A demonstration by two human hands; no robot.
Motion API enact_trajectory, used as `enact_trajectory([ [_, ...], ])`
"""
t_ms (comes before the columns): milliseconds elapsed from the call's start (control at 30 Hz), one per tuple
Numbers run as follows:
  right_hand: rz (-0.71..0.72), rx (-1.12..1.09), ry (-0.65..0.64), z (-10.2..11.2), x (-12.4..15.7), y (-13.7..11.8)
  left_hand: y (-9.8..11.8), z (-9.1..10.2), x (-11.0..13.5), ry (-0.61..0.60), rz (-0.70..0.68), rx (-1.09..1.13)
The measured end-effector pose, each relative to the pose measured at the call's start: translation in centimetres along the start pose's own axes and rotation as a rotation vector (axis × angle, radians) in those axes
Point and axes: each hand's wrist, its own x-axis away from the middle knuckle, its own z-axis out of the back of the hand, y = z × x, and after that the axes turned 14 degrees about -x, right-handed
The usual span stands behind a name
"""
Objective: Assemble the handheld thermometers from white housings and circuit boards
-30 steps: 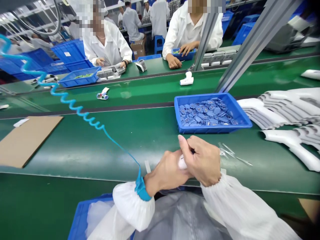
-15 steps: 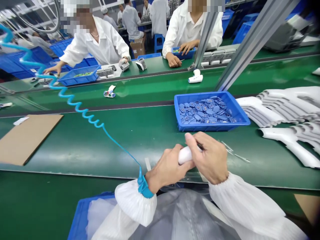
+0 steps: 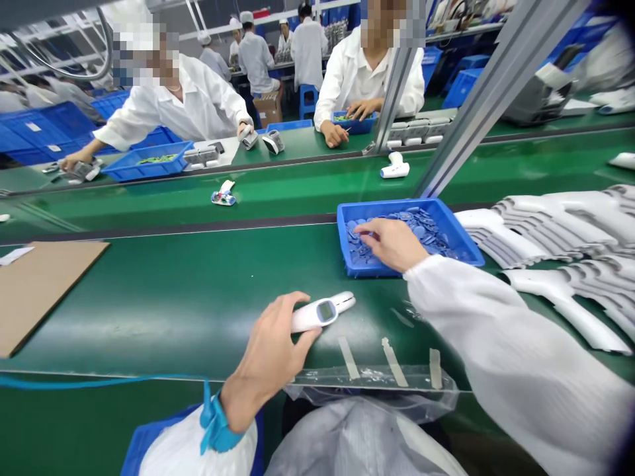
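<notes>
My left hand (image 3: 275, 340), a blue strap at its wrist, has its thumb and fingers around the near end of a white handheld thermometer (image 3: 308, 317). Its small grey screen faces up, framed in blue, and the slim far end points right, low over the green bench. My right hand (image 3: 394, 243) is over a blue tray (image 3: 411, 268) of flat blue oval plastic pieces (image 3: 421, 228). Fingers apart, it has its fingertips down at the pieces on the left side; nothing shows in its grasp.
White gun-shaped shells (image 3: 555, 284) lie in rows at the right. Tape strips (image 3: 391, 362) stick near the front edge, above a clear plastic bag (image 3: 426, 403). Cardboard (image 3: 49, 284) lies left. A slanted metal post (image 3: 476, 112) rises behind the tray. Two co-workers sit across the conveyor (image 3: 288, 192).
Both hands were together around the white thermometer. Now my left hand has it lower and further left, screen visible, while my right hand has let go and moved to the tray.
</notes>
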Motion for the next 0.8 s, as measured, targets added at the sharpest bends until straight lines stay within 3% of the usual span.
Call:
enact_trajectory([
  [100, 0.044, 0.039, -0.135, -1.5, -3.2, 1.9, 0.4, -0.6, -1.1, -0.044, -0.169, -0.322],
  [200, 0.049, 0.059, -0.187, -2.8, -4.6, 2.3, 1.3, -1.5, -2.2, -0.160, -0.182, -0.493],
  [267, 0.043, 0.039, -0.165, -2.8, -4.8, 2.2, 1.3, -1.6, -2.6, -0.159, -0.079, -0.410],
  [367, -0.013, -0.046, -0.055, -1.9, -4.3, 1.7, 0.3, -0.9, -2.7, -0.128, 0.182, -0.039],
  [467, -0.109, -0.197, 0.044, -0.7, -2.3, 0.5, -0.9, 0.0, -2.4, -0.197, 0.401, 0.477],
  [567, -0.130, -0.371, 0.031, -0.2, 1.3, -1.3, -0.8, 0.2, -2.3, -0.247, 0.434, 0.800],
  [633, -0.104, -0.481, 0.036, -0.5, 4.0, -2.6, 0.1, 0.0, -2.3, -0.224, 0.380, 0.751],
  [800, 0.008, -0.525, 0.219, -2.0, 9.1, -5.2, 2.6, -0.5, -2.8, -0.221, 0.271, 0.535],
])
